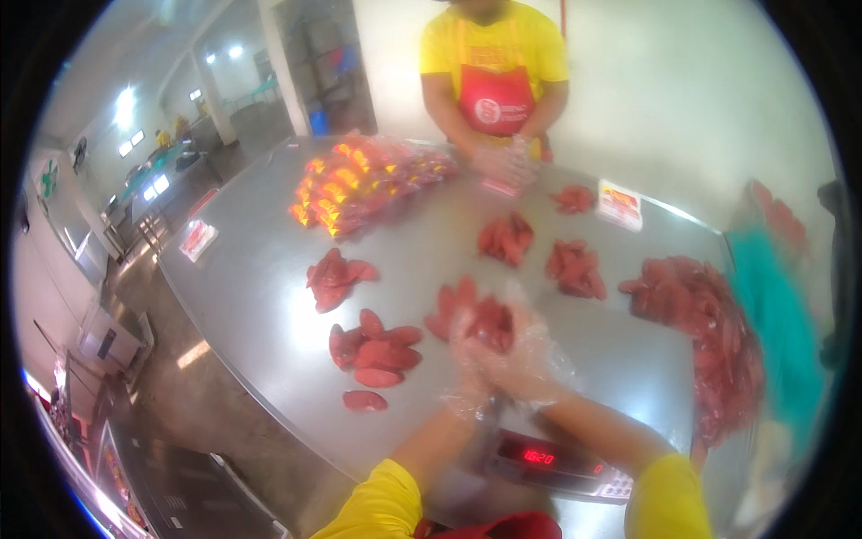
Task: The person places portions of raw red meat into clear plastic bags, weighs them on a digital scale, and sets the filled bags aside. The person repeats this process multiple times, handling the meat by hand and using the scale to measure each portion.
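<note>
Both of my hands wear clear plastic gloves and are cupped together above the steel table. My left hand (pixel 469 367) and my right hand (pixel 532 354) hold a bunch of small red sausages (pixel 491 325) between them; the fingers are blurred. Just beyond my left hand lies another cluster of red sausages (pixel 452 306). To the left is a loose pile of sausages (pixel 380 354), with a single sausage (pixel 365 401) apart from it. Below my wrists stands a digital scale (pixel 559 465) with a lit red display, partly hidden by my forearms.
Across the steel table (pixel 249 296) a co-worker (pixel 495 74) in a red apron has gloved hands together. Packed plastic bags (pixel 357 178) lie at the far left. A big sausage heap (pixel 700 330) lies at right beside green cloth (pixel 774 323). Printed packs (pixel 619 204) sit near the edge.
</note>
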